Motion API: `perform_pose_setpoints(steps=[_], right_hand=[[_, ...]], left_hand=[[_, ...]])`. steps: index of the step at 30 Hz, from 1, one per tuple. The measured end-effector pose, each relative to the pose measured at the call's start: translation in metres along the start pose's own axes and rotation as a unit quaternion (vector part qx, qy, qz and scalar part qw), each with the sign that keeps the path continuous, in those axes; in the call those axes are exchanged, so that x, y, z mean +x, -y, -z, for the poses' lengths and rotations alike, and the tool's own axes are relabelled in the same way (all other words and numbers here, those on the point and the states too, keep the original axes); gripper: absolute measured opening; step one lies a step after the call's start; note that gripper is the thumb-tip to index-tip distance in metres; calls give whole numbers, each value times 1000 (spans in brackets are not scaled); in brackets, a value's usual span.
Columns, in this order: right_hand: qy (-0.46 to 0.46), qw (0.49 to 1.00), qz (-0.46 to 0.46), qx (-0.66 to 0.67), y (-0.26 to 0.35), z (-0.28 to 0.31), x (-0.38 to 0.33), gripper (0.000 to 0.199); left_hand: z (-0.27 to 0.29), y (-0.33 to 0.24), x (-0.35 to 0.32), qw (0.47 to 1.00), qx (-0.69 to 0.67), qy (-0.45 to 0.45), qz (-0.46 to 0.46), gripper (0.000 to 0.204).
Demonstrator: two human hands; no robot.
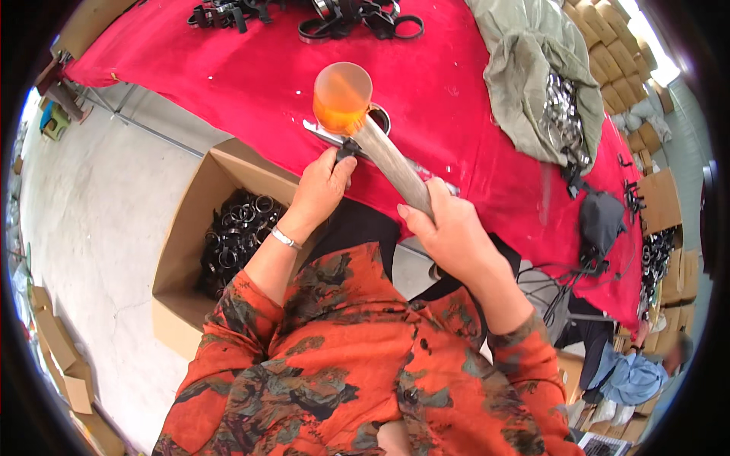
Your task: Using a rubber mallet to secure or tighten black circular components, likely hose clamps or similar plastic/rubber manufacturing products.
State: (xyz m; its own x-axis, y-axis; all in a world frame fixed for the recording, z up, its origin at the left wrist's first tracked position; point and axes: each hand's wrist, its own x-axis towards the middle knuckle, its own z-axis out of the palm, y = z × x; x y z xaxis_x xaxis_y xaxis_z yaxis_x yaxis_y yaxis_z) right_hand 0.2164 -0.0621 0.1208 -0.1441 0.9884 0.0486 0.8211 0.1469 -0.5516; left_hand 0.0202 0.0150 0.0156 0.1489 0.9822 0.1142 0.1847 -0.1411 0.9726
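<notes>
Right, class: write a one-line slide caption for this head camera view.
Right hand grips a mallet by its wooden handle over a red table; left hand pinches a metal clip.

Red table cloth [471,83] as reference: open cardboard box [199,228] of metal rings below its near edge, grey sack [532,68] on its far right, black straps [357,19] at far edge.

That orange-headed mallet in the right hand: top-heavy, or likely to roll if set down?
Probably top-heavy: the mallet has a thick orange head on a slimmer wooden handle, which the right hand holds near its lower end. The head looks cylindrical, so laid down it may roll on the red cloth. It looks stiff.
</notes>
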Motion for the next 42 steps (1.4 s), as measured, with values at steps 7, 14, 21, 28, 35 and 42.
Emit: perform_pose_setpoints(steps=[7, 14, 21, 28, 35, 42], right_hand=[[-107, 985, 109, 79, 44, 37, 17, 29], [66, 981, -171, 57, -5, 42, 53, 39], [-85, 974, -131, 162, 2, 53, 22, 32], [40, 915, -285, 281, -28, 42, -1, 28], [16, 985, -131, 115, -47, 5, -23, 31], [-12, 986, -95, 136, -13, 34, -35, 32]], left_hand=[[5, 7, -9, 1000, 9, -11, 17, 33], [3, 6, -4, 1000, 29, 3, -10, 33], [4, 5, -9, 1000, -2, -8, 10, 33], [7, 12, -6, 1000, 18, 5, 14, 33], [5, 8, -5, 999, 30, 14, 8, 32], [11, 11, -5, 1000, 13, 3, 9, 30]])
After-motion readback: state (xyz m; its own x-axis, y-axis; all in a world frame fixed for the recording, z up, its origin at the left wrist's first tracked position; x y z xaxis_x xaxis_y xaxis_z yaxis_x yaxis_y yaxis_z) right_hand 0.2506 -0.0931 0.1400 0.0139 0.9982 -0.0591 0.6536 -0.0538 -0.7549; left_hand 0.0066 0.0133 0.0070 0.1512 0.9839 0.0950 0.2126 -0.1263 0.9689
